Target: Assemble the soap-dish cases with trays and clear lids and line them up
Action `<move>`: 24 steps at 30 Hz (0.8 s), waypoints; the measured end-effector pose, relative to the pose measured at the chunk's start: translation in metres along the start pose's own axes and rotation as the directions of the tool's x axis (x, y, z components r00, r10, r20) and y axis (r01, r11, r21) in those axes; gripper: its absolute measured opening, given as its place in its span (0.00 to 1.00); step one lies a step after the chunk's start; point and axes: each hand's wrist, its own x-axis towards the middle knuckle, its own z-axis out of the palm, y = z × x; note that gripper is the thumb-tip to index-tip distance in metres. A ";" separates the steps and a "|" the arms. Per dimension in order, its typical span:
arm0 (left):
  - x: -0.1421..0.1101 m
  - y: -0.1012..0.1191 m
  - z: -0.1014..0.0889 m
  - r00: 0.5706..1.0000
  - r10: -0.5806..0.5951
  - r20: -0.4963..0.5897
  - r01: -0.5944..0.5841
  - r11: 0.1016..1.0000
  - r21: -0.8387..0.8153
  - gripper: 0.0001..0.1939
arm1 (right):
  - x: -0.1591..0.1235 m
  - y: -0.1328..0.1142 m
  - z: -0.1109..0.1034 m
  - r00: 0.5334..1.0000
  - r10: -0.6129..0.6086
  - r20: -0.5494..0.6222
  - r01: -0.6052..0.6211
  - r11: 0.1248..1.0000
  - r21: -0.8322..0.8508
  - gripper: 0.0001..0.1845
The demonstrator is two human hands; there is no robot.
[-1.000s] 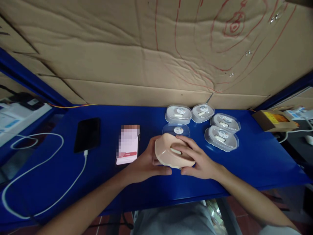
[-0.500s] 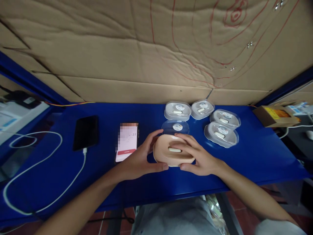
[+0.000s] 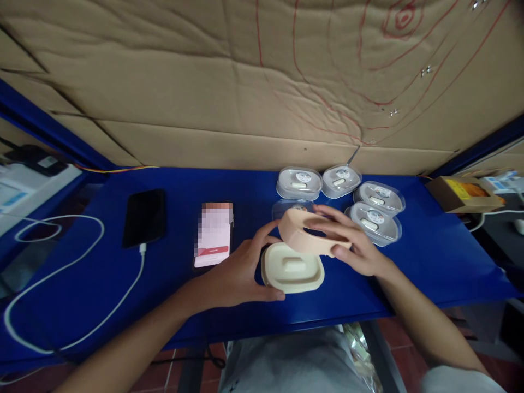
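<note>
A peach-coloured plastic cover (image 3: 292,232) with an oval hole is tilted in the air, held by my right hand (image 3: 358,245) at its right end. Below it lies a cream oval dish (image 3: 315,279) with a raised bar in its middle. My left hand (image 3: 245,273) grips this dish at its left side, thumb at the front edge and fingers behind. A clear plastic shell (image 3: 282,207) with a round sticker lies just behind the cover, which partly hides it.
Several grey lidded containers (image 3: 301,183) with stickers stand at the back and right of the blue table (image 3: 262,316). To the left lie a lit phone (image 3: 215,234) and a dark phone (image 3: 143,218) with a white cable (image 3: 98,333). A cardboard box (image 3: 458,194) is at far right.
My right hand has lifted the peach cover up and to the right, off the cream dish. The dish now shows, with my left hand still at its side.
</note>
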 end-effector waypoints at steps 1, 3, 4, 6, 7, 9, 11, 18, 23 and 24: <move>-0.001 0.002 -0.001 1.000 0.005 0.023 -0.007 0.997 0.082 0.65 | -0.001 0.001 -0.005 1.000 0.005 0.020 -0.005 1.000 0.002 0.27; -0.004 0.007 -0.004 0.996 -0.006 0.090 -0.018 0.967 0.253 0.61 | -0.002 0.003 -0.012 0.997 -0.003 0.080 0.003 1.000 0.002 0.26; -0.006 0.010 -0.006 0.992 -0.028 0.126 -0.017 0.940 0.341 0.58 | -0.002 0.003 -0.013 0.994 -0.012 0.110 0.012 1.000 -0.004 0.25; -0.013 0.015 -0.009 0.976 -0.103 0.193 -0.008 0.865 0.501 0.52 | -0.002 0.005 -0.008 0.992 -0.028 0.126 0.033 0.999 -0.038 0.27; -0.017 0.016 -0.010 0.965 -0.145 0.220 -0.003 0.830 0.557 0.51 | -0.001 0.006 -0.004 0.992 -0.029 0.119 0.037 0.997 -0.066 0.28; -0.025 0.016 -0.010 0.941 -0.203 0.272 -0.003 0.796 0.605 0.51 | -0.001 0.010 0.006 0.995 -0.028 0.098 0.040 0.991 -0.127 0.31; -0.033 0.012 -0.008 0.919 -0.214 0.333 -0.031 0.800 0.599 0.52 | 0.000 0.013 0.018 0.996 -0.019 0.091 0.036 0.981 -0.191 0.33; -0.034 0.004 0.010 0.950 -0.042 0.308 -0.163 0.777 0.608 0.49 | 0.011 0.030 0.048 0.987 0.072 0.141 -0.024 0.948 -0.316 0.36; -0.031 0.000 0.017 0.953 -0.030 0.300 -0.188 0.718 0.670 0.55 | 0.019 0.040 0.055 0.994 0.014 0.108 0.015 0.963 -0.269 0.40; -0.032 -0.001 0.017 0.956 -0.033 0.291 -0.180 0.717 0.674 0.57 | 0.019 0.040 0.055 0.998 0.015 0.059 0.002 0.961 -0.275 0.39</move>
